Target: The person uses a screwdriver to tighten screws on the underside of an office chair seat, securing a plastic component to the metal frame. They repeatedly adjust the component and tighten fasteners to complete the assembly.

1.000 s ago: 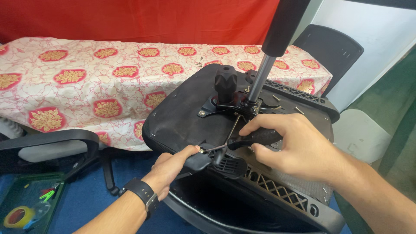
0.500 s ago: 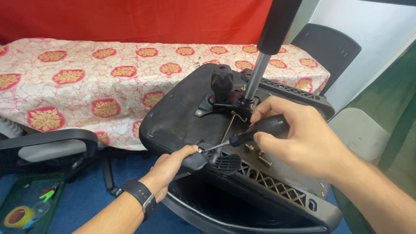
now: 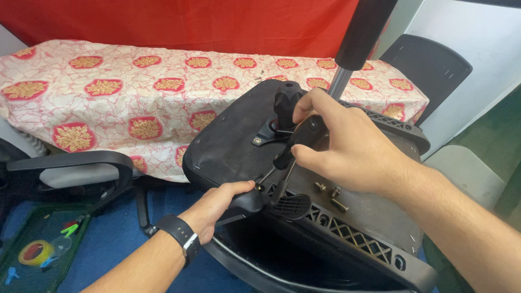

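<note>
Against red cloth, screwdriver point(image 3: 296, 142) slants down-left into upturned chair seat point(image 3: 228, 144).

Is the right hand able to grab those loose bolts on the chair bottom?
Probably yes: the bolts lie uncovered just below the right hand, but it grips a screwdriver now.

The gas cylinder point(image 3: 362, 38) is cut off by the top edge. The tip of the black-handled screwdriver point(image 3: 304, 138) is hidden among the mechanism parts, and most of its handle is covered by the right hand point(image 3: 347, 144). The chair seat point(image 3: 228, 146) is cropped at the bottom edge. The contents of the green tray point(image 3: 32, 255) are too small to be told apart.
</note>
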